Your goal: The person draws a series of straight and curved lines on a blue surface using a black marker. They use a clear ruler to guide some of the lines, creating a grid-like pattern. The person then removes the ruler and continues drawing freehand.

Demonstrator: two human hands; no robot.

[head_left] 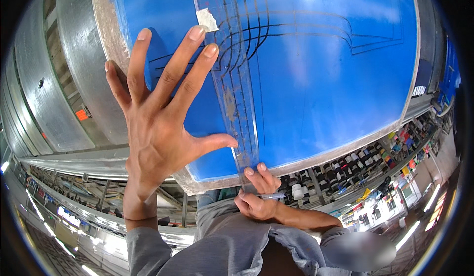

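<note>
A long clear ruler point(231, 98) lies lengthwise on a blue panel point(326, 98) that carries curved black drawn lines. My left hand point(160, 113) is open, fingers spread wide. Its thumb tip touches the ruler low down, and two fingertips reach its left edge near a scrap of whitish tape point(207, 20). At the ruler's near end, by the panel's front edge, my right hand point(256, 202) is closed with a slim pale pen point(272, 196) sticking out to the right. Its fingers also touch the ruler's end. The pen's tip is hidden.
A worn pale frame point(340, 152) borders the blue panel. Curved-looking grey metal surfaces point(91, 54) run along the left, with a small orange object point(82, 114) between them. Shelves with several dark and white containers point(345, 172) stand beyond the front edge at right.
</note>
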